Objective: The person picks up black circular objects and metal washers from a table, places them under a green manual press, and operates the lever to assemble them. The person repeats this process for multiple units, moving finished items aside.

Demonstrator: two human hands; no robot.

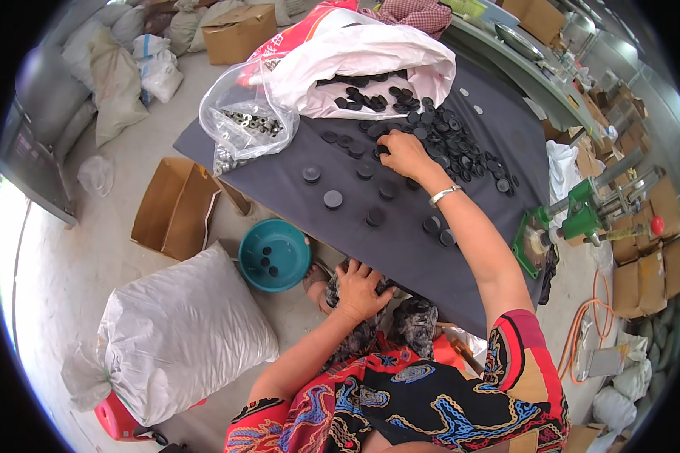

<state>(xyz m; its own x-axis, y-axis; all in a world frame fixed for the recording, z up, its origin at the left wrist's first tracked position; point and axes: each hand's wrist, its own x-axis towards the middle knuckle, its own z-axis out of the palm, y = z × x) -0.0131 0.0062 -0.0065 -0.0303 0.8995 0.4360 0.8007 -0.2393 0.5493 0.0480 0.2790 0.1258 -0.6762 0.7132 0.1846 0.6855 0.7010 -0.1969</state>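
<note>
From the seated person's place, the setting-out looks partway along: black discs (pixel 332 199), some apparently stacked, stand spaced from eleven to one o'clock on the grey tabletop (pixel 276 185), with a loose heap (pixel 455 143) near one seemingly left to do. They look round, matte and flat. The right hand's (pixel 406 157) fingers pinch a black disc (pixel 383 150) at twelve; the left hand (pixel 359 291) lies spread, apparently unladen, on the knee.

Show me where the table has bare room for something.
Gray tablecloth lies bare between the right forearm and green press, and along the near edge, short of the spaced black discs. Crowded: before the open white sack, where a disc pile lies beside the right hand.
</note>
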